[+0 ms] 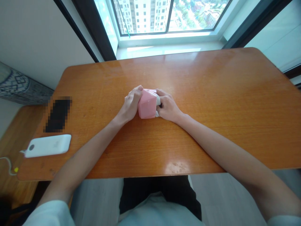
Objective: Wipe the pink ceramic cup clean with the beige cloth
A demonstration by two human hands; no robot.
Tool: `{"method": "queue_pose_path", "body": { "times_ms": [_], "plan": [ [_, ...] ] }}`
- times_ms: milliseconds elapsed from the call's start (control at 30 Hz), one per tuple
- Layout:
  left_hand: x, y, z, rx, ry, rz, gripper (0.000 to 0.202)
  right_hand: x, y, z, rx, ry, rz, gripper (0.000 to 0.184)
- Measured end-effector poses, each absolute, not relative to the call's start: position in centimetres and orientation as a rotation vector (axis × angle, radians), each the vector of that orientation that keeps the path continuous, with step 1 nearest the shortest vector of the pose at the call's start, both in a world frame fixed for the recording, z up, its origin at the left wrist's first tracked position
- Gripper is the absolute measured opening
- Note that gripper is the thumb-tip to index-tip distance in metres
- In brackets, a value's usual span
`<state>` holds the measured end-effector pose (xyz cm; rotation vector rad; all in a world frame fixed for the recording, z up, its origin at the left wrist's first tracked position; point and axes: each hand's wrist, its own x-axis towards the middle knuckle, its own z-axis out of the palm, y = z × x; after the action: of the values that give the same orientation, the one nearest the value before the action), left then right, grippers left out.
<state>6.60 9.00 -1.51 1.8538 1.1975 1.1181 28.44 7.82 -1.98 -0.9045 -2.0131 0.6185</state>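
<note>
A glossy pink packet (147,105) with flat, creased faces is held above the middle of the wooden table (211,94). My left hand (133,101) is closed on its left side, the thumb along the top edge and the other fingers mostly hidden. At the packet's right end, the fingers of my right hand (166,105) curl in against it. White material (158,100) shows there between the packet and those fingers; whether it is tissue or wrapping I cannot tell. A small dark gap appears beneath the right fingers.
Toward the table's left edge lies a white, rounded flat device (48,146) with a cable at its left end. Behind it is a dark, pixelated rectangle (58,115). A window (169,15) stands beyond the far edge, and a patterned fabric item (23,84) is at left.
</note>
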Motion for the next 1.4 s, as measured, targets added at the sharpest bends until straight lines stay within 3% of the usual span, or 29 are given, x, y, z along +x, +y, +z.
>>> {"method": "queue_pose_path", "body": {
  "times_ms": [100,233,400,733,933,1167,1400],
  "plan": [
    [6.2,9.1,-1.3,1.992,1.253,1.267,0.069,28.4,7.8,-1.9,-0.911,-2.003,0.652,0.019],
    [4.1,10.2,-1.3,2.482,0.947,1.289,0.052,28.4,7.8,-1.7,-0.921,-2.006,0.668,0.019],
    [2.4,11.6,-2.3,2.903,0.577,1.050,0.083,28.3,7.7,-1.5,-0.912,-2.003,0.662,0.017],
    [3.0,9.9,-0.2,2.842,0.573,0.812,0.102,28.1,8.0,-1.7,-0.900,-1.948,0.701,0.013],
    [3.9,9.7,-1.3,2.700,0.443,0.967,0.102,28.3,8.1,-2.1,-0.920,-1.986,0.634,0.015],
    [4.2,9.7,-2.1,2.616,0.452,1.005,0.082,28.4,8.0,-2.8,-0.804,-1.997,0.504,0.024],
    [4.3,9.5,-1.3,2.611,0.585,0.961,0.096,28.3,7.7,-2.9,-0.809,-1.963,0.486,0.017]
  ]
}}
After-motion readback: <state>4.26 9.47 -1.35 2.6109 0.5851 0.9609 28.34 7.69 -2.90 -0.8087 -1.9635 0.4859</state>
